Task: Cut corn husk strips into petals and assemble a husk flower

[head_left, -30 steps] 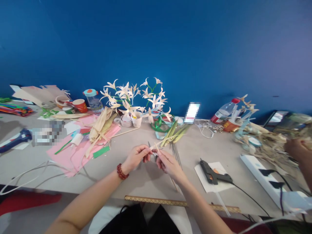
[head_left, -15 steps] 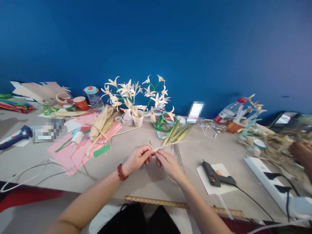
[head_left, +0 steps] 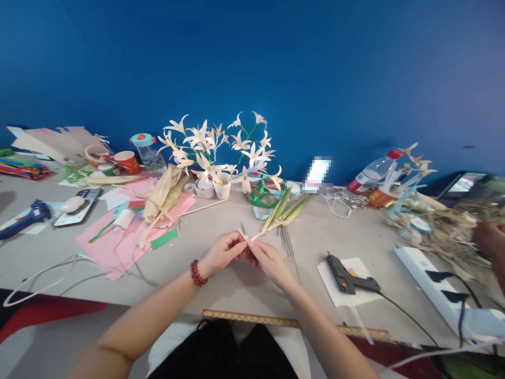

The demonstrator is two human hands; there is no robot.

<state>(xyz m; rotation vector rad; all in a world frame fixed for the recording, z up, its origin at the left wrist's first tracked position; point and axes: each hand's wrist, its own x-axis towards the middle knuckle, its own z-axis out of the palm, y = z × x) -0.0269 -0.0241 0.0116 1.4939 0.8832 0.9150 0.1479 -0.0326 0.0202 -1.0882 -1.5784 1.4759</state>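
Note:
My left hand (head_left: 223, 252), with a red bead bracelet at the wrist, is closed in a pinch. Fingertip to fingertip with it, my right hand (head_left: 272, 261) is closed too. Between them they grip a narrow pale strip of corn husk (head_left: 258, 236), folded or crossed at the fingers. A thin grey tip, perhaps wire, pokes up beside it; its lower part is hidden by the fingers. Just beyond lie green corn husks (head_left: 284, 213) and several thin grey wires (head_left: 286, 246). Farther back stand white husk flowers (head_left: 203, 142) on green stems in small cups.
A black glue gun (head_left: 347, 278) rests on white paper at right, near a power strip (head_left: 426, 284). Pink paper (head_left: 98, 245) with dried husks (head_left: 160, 202) lies left. A blue glue gun (head_left: 29, 218) is at far left. Another person's hand (head_left: 489, 237) reaches in at right.
My hands stay together, their fingers slightly shifted. The pale strip now shows more clearly, crossing above the fingertips. The whole view has shifted slightly.

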